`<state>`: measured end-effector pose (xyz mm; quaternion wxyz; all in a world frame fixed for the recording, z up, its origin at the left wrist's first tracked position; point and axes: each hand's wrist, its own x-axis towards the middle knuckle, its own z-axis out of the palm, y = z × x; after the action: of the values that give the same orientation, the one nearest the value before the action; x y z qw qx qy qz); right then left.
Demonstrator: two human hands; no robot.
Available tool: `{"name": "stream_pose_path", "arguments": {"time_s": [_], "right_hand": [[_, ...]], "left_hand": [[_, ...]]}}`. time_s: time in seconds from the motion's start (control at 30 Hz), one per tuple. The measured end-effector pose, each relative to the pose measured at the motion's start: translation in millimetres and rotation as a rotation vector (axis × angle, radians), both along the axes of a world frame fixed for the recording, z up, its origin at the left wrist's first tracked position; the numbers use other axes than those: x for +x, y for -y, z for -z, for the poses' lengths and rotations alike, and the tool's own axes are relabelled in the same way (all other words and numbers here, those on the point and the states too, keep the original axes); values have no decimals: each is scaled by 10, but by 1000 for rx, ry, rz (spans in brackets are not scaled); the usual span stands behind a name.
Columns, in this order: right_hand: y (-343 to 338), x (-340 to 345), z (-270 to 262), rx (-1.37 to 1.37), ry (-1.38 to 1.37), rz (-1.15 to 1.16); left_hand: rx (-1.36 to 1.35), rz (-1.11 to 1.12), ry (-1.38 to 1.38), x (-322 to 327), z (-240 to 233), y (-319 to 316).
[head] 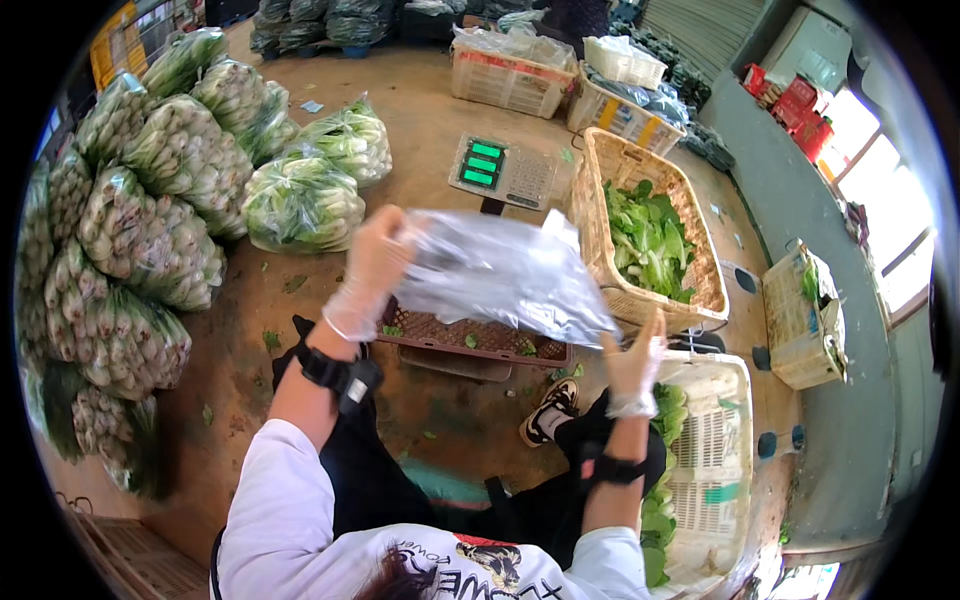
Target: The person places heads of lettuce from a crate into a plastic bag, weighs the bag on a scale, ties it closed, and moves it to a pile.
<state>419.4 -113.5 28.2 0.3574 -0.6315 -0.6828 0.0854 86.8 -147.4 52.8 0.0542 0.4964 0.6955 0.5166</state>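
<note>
A clear plastic bag (502, 274) is stretched between my hands, blurred by motion. My left hand (382, 247), in a thin clear glove, grips its left end. At the bag's lower right corner, my right hand (634, 356), gloved too, has thumb and fingers apart; whether it pinches the corner cannot be told. Below the bag lies a brown plastic crate (480, 341) holding a few leaf scraps. Just beyond the bag stands a digital scale's display unit (504, 171) with green lit readouts. The scale's platform is mostly hidden.
Bagged leafy greens (304, 202) and several bigger filled bags (180, 150) are heaped at left. A tan crate (712, 277) with loose greens stands at right, beside a white crate (739, 450) holding more greens near my right arm. Farther crates (510, 82) stand at the back.
</note>
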Motion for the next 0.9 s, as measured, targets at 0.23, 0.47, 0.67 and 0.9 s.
{"name": "stream_pose_path", "arguments": {"time_s": [0.23,0.47,0.67,0.9], "right_hand": [[-375,-538,273,375,33,-239],[-488,364,319,135,-308,-109],[-811,626,400,-487,-351,-551],[-730,556,-276,-273,928,-132]], "left_hand": [[329,478,-530,884,-26,236],[-63,-147,-785,-363,522,-691],[-486,-107,-313,-825,711,-819],[-145,-28,-446,-218,-150,-495]]}}
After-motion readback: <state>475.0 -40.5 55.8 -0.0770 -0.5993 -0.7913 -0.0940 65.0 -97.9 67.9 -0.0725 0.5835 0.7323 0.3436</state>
